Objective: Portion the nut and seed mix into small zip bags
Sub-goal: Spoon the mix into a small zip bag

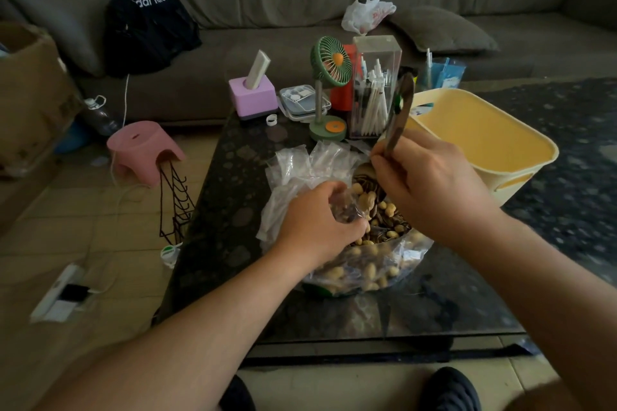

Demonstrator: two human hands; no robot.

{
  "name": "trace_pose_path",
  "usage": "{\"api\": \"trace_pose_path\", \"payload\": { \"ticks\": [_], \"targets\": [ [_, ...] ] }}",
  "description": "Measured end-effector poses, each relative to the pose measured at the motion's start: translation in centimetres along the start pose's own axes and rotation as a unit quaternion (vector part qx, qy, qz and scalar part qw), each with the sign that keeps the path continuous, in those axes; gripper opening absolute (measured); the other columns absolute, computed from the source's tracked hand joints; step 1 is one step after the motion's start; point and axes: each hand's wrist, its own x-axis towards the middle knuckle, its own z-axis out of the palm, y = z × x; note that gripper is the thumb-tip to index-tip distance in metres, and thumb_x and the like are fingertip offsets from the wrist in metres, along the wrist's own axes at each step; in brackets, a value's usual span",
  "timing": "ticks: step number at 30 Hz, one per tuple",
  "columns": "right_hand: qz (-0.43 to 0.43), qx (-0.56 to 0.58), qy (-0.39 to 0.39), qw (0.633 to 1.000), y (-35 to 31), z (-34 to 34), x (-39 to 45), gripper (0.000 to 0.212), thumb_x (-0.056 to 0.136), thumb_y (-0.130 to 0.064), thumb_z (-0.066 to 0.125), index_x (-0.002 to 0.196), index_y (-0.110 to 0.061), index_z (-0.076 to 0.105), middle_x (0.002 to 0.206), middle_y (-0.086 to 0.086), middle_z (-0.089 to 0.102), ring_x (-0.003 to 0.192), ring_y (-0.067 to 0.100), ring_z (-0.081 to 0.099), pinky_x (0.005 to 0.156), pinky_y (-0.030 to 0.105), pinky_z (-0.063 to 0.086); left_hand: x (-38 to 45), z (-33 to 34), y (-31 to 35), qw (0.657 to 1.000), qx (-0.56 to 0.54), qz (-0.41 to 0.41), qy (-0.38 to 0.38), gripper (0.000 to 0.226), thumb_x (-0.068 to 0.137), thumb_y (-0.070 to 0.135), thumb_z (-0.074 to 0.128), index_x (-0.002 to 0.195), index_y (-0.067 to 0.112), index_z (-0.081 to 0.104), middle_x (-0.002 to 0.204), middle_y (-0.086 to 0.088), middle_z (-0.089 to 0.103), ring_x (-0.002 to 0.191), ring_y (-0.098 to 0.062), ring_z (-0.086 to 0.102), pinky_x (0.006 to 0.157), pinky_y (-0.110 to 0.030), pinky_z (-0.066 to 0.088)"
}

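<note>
Both forearms reach forward over the dark table (227, 210). The left hand (314, 227) is turned palm-down, its fingers curled round the mouth of a small zip bag (344, 207) that it grips just above the mix (377, 220). The right hand (424, 183) sits higher and to the right, its fingers clenched round the handle of a scoop (399, 117); the handle points up and away, and the scoop's bowl dips toward the mix, mostly hidden behind the hand.

The mix, pale nuts among dark striped seeds, lies in a large clear bag (377, 270) with its top open, near the table's front edge between the two hands. The small bag already shows some dark pieces inside. A heap of empty bags (300, 163) lies just behind, touching the large bag. A yellow tub (484, 143) stands to the right.
</note>
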Motion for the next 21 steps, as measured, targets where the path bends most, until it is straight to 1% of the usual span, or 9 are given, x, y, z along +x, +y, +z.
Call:
{"api": "trace_pose_path", "payload": {
  "ticks": [2, 3, 5, 7, 10, 12, 15, 19, 21],
  "targets": [
    [-0.004, 0.001, -0.001, 1.0, 0.0, 0.03, 0.04, 0.036, 0.106, -0.03, 0.046, 0.098, -0.004, 0.069, 0.091, 0.009, 0.063, 0.074, 0.028, 0.059, 0.063, 0.046, 0.052, -0.05, 0.11, -0.11, 1.0, -0.016, -0.006, 0.005, 0.072, 0.081, 0.05, 0.083, 0.145, 0.031, 0.057, 0.131, 0.016, 0.067, 0.121, -0.003, 0.061, 0.099, -0.025, 0.052],
    [-0.009, 0.001, -0.005, 1.0, 0.03, 0.05, 0.03, 0.036, 0.106, -0.03, 0.046, 0.098, -0.004, 0.069, 0.091, 0.009, 0.063, 0.074, 0.027, 0.059, 0.063, 0.046, 0.052, -0.07, 0.15, -0.16, 1.0, -0.026, -0.01, 0.006, 0.072, 0.08, 0.05, 0.083, 0.145, 0.033, 0.056, 0.13, 0.017, 0.066, 0.121, -0.003, 0.06, 0.099, -0.025, 0.051],
    [-0.012, 0.014, -0.003, 1.0, 0.08, 0.11, -0.02, 0.036, 0.106, -0.03, 0.046, 0.098, -0.004, 0.07, 0.091, 0.009, 0.064, 0.075, 0.025, 0.06, 0.066, 0.044, 0.052, -0.12, 0.14, -0.16, 0.999, -0.045, -0.016, 0.004, 0.072, 0.081, 0.049, 0.084, 0.145, 0.036, 0.053, 0.123, 0.022, 0.061, 0.113, 0.002, 0.059, 0.091, -0.016, 0.046],
    [0.001, 0.041, 0.01, 0.999, 0.06, 0.14, -0.12, 0.031, 0.105, -0.028, 0.05, 0.1, -0.005, 0.071, 0.092, 0.006, 0.065, 0.078, 0.021, 0.061, 0.07, 0.039, 0.052, -0.16, 0.09, -0.06, 0.998, -0.059, -0.019, 0.005, 0.072, 0.082, 0.045, 0.085, 0.144, 0.036, 0.05, 0.115, 0.024, 0.06, 0.099, 0.009, 0.059, 0.077, -0.006, 0.039],
    [0.007, 0.054, 0.029, 0.998, 0.01, 0.14, -0.27, 0.026, 0.102, -0.023, 0.054, 0.104, -0.005, 0.072, 0.096, 0.003, 0.065, 0.082, 0.017, 0.061, 0.073, 0.029, 0.051, -0.16, 0.1, 0.01, 0.997, -0.071, -0.019, 0.008, 0.072, 0.082, 0.043, 0.086, 0.143, 0.038, 0.046, 0.11, 0.022, 0.064, 0.096, 0.011, 0.06, 0.069, -0.005, 0.039],
    [-0.008, 0.039, 0.03, 0.999, 0.05, 0.04, -0.33, 0.027, 0.104, -0.023, 0.053, 0.104, -0.004, 0.072, 0.096, 0.006, 0.065, 0.082, 0.02, 0.061, 0.072, 0.033, 0.051, -0.23, 0.17, 0.07, 0.997, -0.076, -0.014, 0.008, 0.071, 0.081, 0.042, 0.086, 0.139, 0.04, 0.046, 0.108, 0.022, 0.066, 0.096, 0.009, 0.062, 0.068, -0.004, 0.041],
    [-0.032, 0.023, 0.024, 0.999, 0.12, -0.09, -0.38, 0.031, 0.106, -0.025, 0.048, 0.103, -0.003, 0.07, 0.094, 0.009, 0.064, 0.081, 0.024, 0.06, 0.071, 0.037, 0.05, -0.26, 0.37, 0.05, 0.996, -0.083, -0.008, 0.012, 0.07, 0.081, 0.041, 0.085, 0.136, 0.044, 0.043, 0.108, 0.021, 0.068, 0.097, 0.006, 0.065, 0.073, -0.007, 0.043],
    [-0.033, 0.038, 0.024, 0.998, 0.34, -0.2, -0.49, 0.027, 0.106, -0.024, 0.05, 0.108, -0.007, 0.071, 0.099, 0.006, 0.068, 0.085, 0.019, 0.061, 0.075, 0.024, 0.046, 0.0, 0.64, -0.39, 0.995, -0.094, 0.0, 0.019, 0.076, 0.079, 0.045, 0.085, 0.139, 0.046, 0.038, 0.109, 0.016, 0.07, 0.103, -0.002, 0.067, 0.086, -0.024, 0.055],
    [-0.026, 0.048, 0.022, 0.998, 0.5, -0.29, -0.53, 0.026, 0.107, -0.024, 0.051, 0.111, -0.008, 0.071, 0.101, 0.005, 0.067, 0.087, 0.019, 0.062, 0.076, 0.031, 0.051, 0.04, 0.66, -0.49, 0.994, -0.104, 0.004, 0.016, 0.079, 0.08, 0.042, 0.084, 0.143, 0.044, 0.037, 0.108, 0.015, 0.072, 0.105, -0.001, 0.067, 0.088, -0.023, 0.053]
  ]
}}
